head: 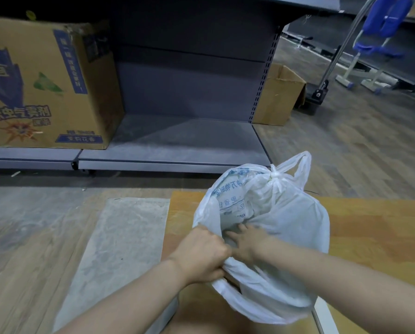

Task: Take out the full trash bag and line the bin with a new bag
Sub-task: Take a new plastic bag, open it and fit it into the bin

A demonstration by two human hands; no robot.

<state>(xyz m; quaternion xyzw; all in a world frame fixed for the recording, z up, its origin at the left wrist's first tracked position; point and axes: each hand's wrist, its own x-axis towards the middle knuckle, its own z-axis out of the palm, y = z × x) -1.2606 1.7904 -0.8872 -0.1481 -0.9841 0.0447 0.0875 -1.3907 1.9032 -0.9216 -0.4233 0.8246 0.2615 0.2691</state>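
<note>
Shelving (177, 141) ran along the back, a printed carton (45, 80) on its base and a smaller box (281, 97) beside its end. Nearer, on floor boards, stood the white bag (286, 225), far handles knotted. My left hand (201, 254) gripped the near rim in a fist, I judged to hold the mouth open. My right hand (247, 239) reached inside, fingers spread flat on the plastic, gripping nothing. No bin was visible.
</note>
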